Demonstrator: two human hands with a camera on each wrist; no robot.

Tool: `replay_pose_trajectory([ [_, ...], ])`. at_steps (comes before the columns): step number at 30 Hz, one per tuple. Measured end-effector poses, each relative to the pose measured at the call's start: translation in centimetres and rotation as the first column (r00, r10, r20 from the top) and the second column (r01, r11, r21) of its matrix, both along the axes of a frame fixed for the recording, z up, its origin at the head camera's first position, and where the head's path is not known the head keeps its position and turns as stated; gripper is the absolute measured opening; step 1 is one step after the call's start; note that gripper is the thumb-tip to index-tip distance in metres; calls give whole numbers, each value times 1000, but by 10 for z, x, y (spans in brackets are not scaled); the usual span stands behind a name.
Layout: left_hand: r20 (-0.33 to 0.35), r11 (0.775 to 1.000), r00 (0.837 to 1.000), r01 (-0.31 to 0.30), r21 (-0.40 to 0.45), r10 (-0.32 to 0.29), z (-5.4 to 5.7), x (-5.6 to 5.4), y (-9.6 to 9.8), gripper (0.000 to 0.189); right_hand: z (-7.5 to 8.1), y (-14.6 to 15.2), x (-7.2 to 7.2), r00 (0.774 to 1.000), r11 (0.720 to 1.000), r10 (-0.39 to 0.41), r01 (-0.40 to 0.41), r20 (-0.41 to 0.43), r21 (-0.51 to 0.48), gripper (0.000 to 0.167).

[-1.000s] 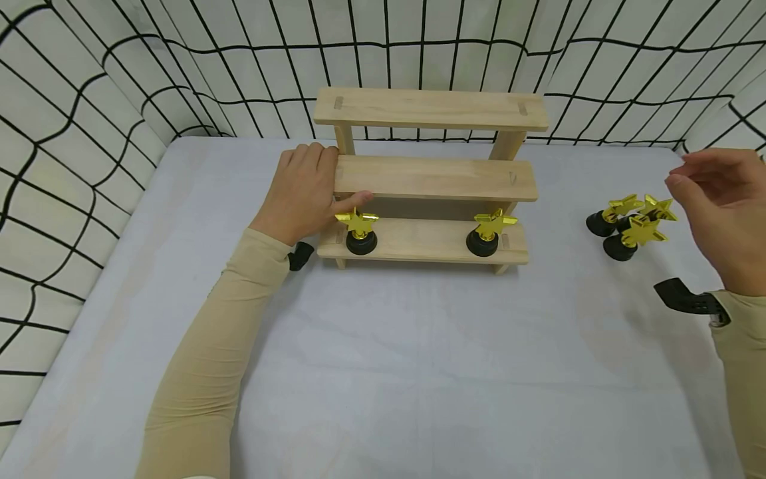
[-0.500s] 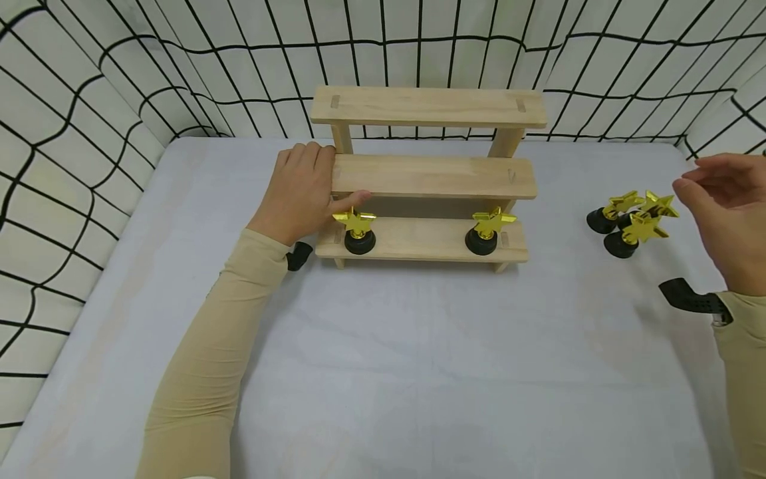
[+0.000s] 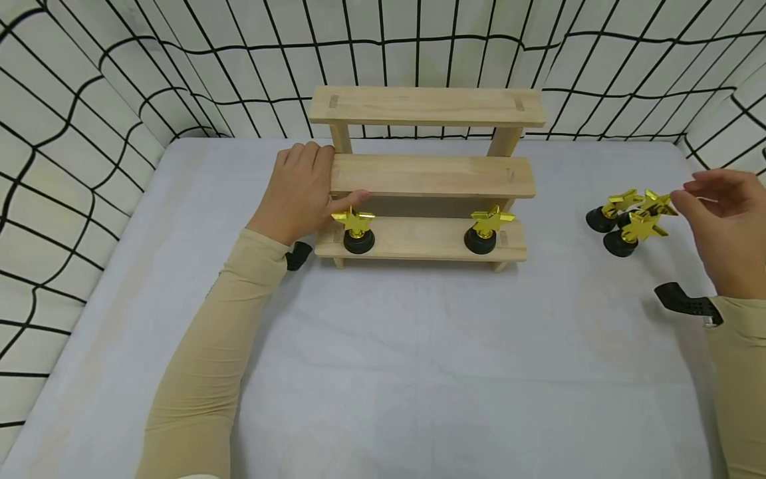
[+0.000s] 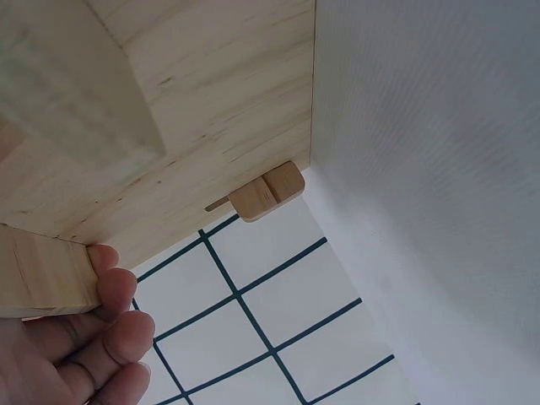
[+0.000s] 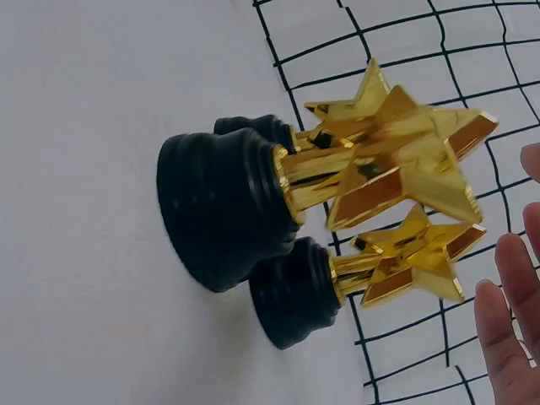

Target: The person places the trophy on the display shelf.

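My left hand (image 3: 297, 193) grips the left end of the middle board of a three-tier wooden shelf (image 3: 432, 176); in the left wrist view its fingertips (image 4: 126, 337) curl past the board's edge. On the bottom board stand two gold star trophies with black bases, a left one (image 3: 358, 229) and a right one (image 3: 483, 229). My right hand (image 3: 727, 229) is just right of a cluster of three similar trophies (image 3: 622, 241), fingers loosely bent and holding nothing. The right wrist view shows the near trophy (image 5: 228, 211) upright, with the hand's fingers (image 5: 510, 337) apart from the stars.
A white cloth (image 3: 419, 359) covers the table. Black wire grid panels (image 3: 383, 45) stand along its back and left side, with pale wall behind. The shelf stands close to the back edge.
My right hand has come slightly down and nearer to the trophy cluster. My left hand keeps its grip on the shelf, and the trophies stay where they were.
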State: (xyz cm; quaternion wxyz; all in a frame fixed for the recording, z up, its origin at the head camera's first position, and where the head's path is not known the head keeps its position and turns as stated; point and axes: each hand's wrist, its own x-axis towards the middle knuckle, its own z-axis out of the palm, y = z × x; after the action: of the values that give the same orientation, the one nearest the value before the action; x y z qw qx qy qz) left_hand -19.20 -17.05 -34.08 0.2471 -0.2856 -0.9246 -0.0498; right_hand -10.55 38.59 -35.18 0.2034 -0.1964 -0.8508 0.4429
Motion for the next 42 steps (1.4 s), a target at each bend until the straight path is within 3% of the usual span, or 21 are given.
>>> replay_pose_trajectory([
  [11, -7, 1000, 1000, 15, 10, -14, 0, -1, 0, 101, -18, 9, -3, 998, 1000, 10, -10, -69, -11, 35],
  [17, 36, 1000, 999, 8, 15, -9, 0, -1, -1, 102, -24, 9, -1, 996, 1000, 14, -15, -83, -4, 35],
  [28, 73, 1000, 997, -11, 17, 10, 1, -1, 1, 115, -31, 10, 0, 999, 1000, 3, -4, -32, -20, 37],
  [42, 79, 1000, 997, -12, 13, 11, 2, 0, 1, 113, -35, 12, 0, 999, 999, 36, -35, 15, -41, 38],
])
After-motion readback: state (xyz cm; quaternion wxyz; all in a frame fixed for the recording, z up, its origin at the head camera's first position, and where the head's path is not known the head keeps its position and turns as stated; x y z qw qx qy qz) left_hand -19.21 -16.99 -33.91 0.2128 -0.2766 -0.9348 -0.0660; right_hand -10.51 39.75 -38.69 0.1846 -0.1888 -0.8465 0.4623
